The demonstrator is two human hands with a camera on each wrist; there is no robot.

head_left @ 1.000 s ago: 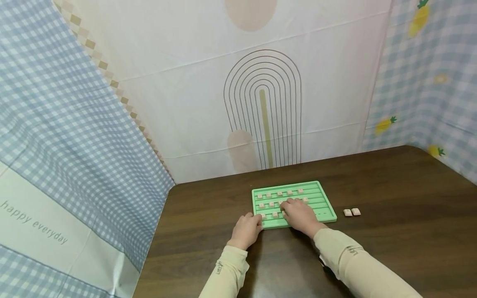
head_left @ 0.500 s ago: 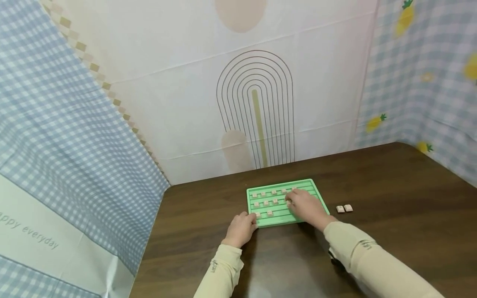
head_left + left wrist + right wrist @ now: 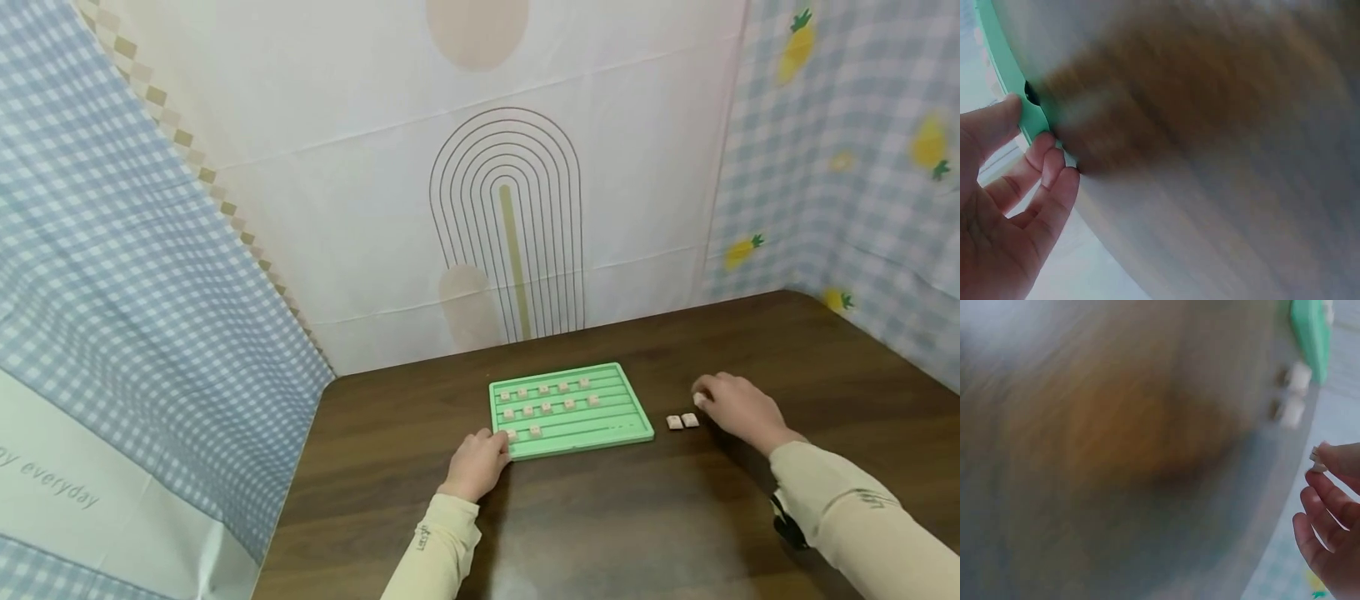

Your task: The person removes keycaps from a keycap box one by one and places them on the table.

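Note:
A green tray [image 3: 577,446] with ridged rows lies on the table, bearing rows of small white keycaps. My left hand [image 3: 474,465] grips its near left corner; in the left wrist view the thumb [image 3: 1007,115] lies on the rim and the fingertips are against the edge. To the right of the tray, my right hand [image 3: 742,408] pinches one white keycap [image 3: 1317,461] between thumb and forefinger, the other fingers loosely spread. Two loose keycaps [image 3: 682,422] sit side by side on the table between the tray and this hand.
The dark wooden table [image 3: 600,517] runs back to a white cloth [image 3: 360,233] hanging behind it. Blue checked cloth [image 3: 187,250] hangs at the left, and more with pineapples on the right. A dark wrist device [image 3: 787,523] shows under the right sleeve.
My right hand has gone from over the tray to the table beyond the two loose keycaps, with a keycap in its fingers. The left hand stays at the tray's corner. The head view shifts slightly.

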